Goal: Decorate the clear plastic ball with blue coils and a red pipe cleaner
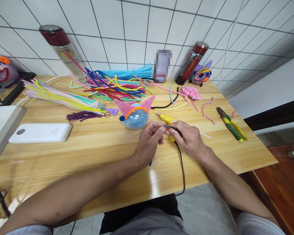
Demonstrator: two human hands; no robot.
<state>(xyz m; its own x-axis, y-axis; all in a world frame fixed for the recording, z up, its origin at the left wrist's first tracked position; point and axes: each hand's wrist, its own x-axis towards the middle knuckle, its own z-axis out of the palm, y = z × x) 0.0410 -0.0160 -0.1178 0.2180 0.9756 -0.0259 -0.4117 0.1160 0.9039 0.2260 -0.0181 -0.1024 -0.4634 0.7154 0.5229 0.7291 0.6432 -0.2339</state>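
My left hand [150,138] and my right hand [189,138] meet over the table, both closed. In the right fingers is a slim black tool [175,128], its tip reaching the left fingertips. The left fingers pinch something small at that tip, mostly hidden. A short dark blue end of pipe cleaner [150,163] shows below my left wrist. Just behind the hands lies a yellow glue gun [167,119], partly covered by them. Left of it sits a clear, rounded piece with a blue filling [137,118], bearing pink pipe-cleaner ears [148,103], an orange band and a blue coil.
Bundled pipe cleaners [117,85] lie at the back. Pliers [231,124] rest on the right, a white power bank [40,133] on the left. Two bottles [193,62] and a phone [163,67] stand by the wall. A black cord [182,166] hangs over the front edge.
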